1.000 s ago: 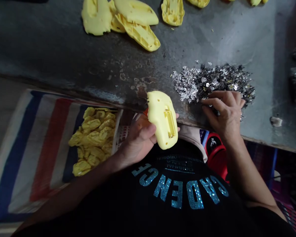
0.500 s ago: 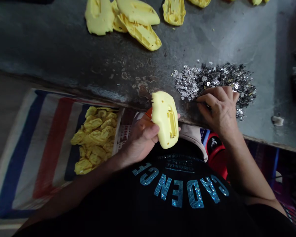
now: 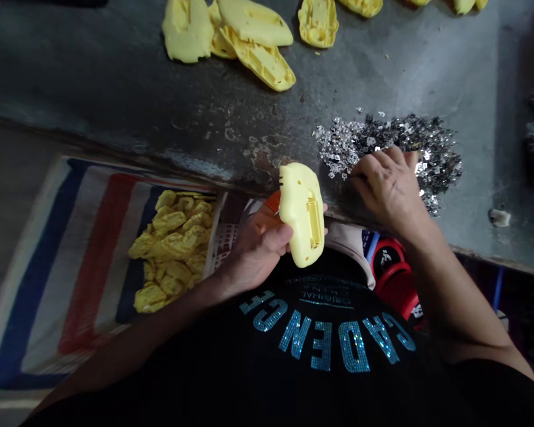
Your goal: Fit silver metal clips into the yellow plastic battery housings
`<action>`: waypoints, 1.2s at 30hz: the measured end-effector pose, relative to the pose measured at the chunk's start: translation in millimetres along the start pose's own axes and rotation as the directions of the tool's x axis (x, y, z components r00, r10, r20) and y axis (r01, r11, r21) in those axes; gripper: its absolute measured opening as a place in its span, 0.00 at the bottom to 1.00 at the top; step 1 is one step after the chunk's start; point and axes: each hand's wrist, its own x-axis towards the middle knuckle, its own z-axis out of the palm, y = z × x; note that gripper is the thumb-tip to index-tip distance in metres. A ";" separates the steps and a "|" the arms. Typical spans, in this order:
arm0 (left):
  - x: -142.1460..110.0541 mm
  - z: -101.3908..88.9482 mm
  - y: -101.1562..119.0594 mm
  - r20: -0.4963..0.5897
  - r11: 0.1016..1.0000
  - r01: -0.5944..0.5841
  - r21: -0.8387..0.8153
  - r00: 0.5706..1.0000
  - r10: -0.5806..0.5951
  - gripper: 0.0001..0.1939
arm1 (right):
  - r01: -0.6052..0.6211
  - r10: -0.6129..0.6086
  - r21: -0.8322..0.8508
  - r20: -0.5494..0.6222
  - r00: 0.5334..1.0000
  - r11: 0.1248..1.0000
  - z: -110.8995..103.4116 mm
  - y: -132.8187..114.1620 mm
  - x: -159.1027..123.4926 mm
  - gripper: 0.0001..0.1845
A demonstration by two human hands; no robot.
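Observation:
My left hand grips a yellow plastic shell in front of my chest, thumb on its near side. The shell has a long rectangular recess and small round holes. Something orange shows behind the shell, also at my left hand. Over the near edge of a pile of small metal contact pieces is my right hand, its fingers curled with thumb and fingertips close together. Whatever is between those fingertips is too small or hidden to make out.
More yellow shells lie along the far side of the dark worktable. At lower left, a striped sheet holds a heap of yellow shells. A small pale lump sits on the table at right; red round objects are below its edge.
My right hand has shifted slightly left and up at the pile's edge, its fingers more drawn together. My left hand still holds the yellow shell, almost in the same place.

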 end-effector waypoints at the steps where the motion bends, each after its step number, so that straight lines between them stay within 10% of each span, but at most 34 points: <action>1: 0.2 0.8 0.2 0.004 1.000 0.001 -0.006 1.000 -0.001 0.31 | -0.001 0.001 0.019 0.018 1.000 1.000 -4.2 0.8 -1.6 0.08; 7: 3.2 7.2 1.6 0.070 0.998 0.019 -0.052 0.997 -0.016 0.33 | 0.000 -0.035 0.154 0.226 0.973 0.988 -22.5 6.7 -16.7 0.07; 14: 4.3 4.8 1.1 0.059 0.992 0.118 -0.049 0.992 -0.115 0.50 | -0.064 0.073 0.167 -0.045 0.996 0.984 -22.2 8.6 -47.2 0.11; 20: 8.8 2.8 -0.1 0.129 0.964 0.247 -0.101 0.964 -0.234 0.47 | -0.026 0.028 0.102 -0.017 0.999 0.994 -11.8 -0.2 -52.3 0.07; 29: 10.8 4.6 -6.9 0.315 0.903 0.408 -0.133 0.881 -0.352 0.49 | 0.102 -0.053 0.644 -0.095 0.994 0.758 -62.5 -27.8 -55.2 0.10; 36: 5.6 10.3 -8.0 0.350 0.891 0.441 -0.104 0.855 -0.382 0.46 | 0.303 -0.252 0.441 -0.172 0.952 0.845 -62.2 -26.5 -54.6 0.12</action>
